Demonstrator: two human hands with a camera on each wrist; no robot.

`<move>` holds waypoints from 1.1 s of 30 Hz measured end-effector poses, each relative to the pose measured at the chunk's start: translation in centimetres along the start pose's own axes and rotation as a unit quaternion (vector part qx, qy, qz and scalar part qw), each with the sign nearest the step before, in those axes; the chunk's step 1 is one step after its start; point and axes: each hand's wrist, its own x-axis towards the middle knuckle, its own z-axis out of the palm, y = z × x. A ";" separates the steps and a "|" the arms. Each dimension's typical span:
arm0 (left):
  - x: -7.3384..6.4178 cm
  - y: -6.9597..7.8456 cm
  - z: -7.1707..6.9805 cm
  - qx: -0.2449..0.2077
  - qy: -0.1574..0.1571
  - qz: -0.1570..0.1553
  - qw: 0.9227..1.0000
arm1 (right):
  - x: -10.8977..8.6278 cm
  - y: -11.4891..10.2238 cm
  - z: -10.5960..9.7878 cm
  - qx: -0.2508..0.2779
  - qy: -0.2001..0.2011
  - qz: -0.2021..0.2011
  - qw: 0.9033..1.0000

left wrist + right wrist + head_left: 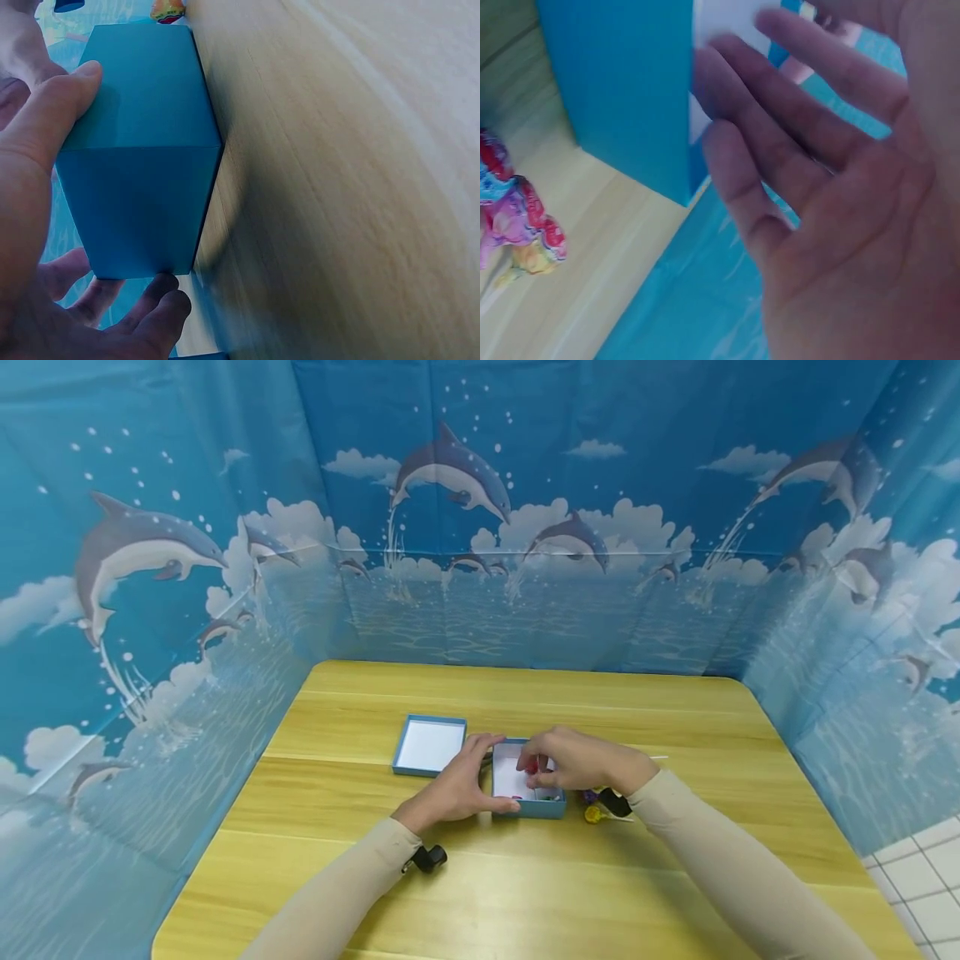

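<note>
The right hand (568, 760), reaching into the blue box (542, 810), seems to pinch a small red item (532, 767), partly hidden. The left hand (456, 787) grips the box's side; just beyond it lies a shallow blue lid (431, 746). Wrapped lollipops (521, 217) lie near the right wrist.

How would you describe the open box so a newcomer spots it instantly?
On the yellow wood-grain table, look to where the two hands come together. The left hand holds the blue box by its left side while the right hand reaches inside. Unlike the shallow blue-rimmed lid to its left, it has taller walls.
</note>
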 end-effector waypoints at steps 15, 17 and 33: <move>0.2 0.1 0.1 0.007 -0.001 0.003 1.000 | -2.8 0.1 -0.2 0.038 -0.015 -0.001 0.999; 0.2 0.1 0.1 0.007 0.000 0.002 1.000 | -3.0 0.2 -0.1 0.039 -0.010 -0.006 0.999; 0.2 0.0 0.3 0.003 0.005 -0.001 1.000 | -3.1 0.7 -0.1 -0.002 0.032 -0.021 0.999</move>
